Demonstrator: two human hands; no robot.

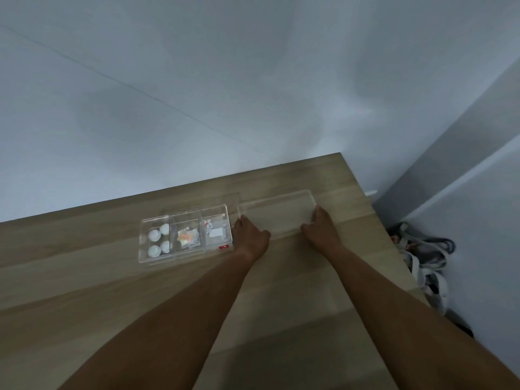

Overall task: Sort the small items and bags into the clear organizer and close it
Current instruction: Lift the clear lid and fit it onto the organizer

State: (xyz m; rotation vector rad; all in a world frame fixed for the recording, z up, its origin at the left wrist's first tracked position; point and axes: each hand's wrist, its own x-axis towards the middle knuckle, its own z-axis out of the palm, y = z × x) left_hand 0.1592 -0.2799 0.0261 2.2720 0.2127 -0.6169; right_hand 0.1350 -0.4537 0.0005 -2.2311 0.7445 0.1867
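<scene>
The clear organizer lies uncovered on the wooden table, split into three compartments. Its left one holds several white round items, the middle one a small bag with orange bits, the right one small bags with a white label. To its right lies the clear lid, flat on the table. My left hand grips the lid's near left corner. My right hand holds the lid's near right corner.
The table's right edge drops to a floor where grey and white bags with straps lie. A pale wall runs behind the table's far edge.
</scene>
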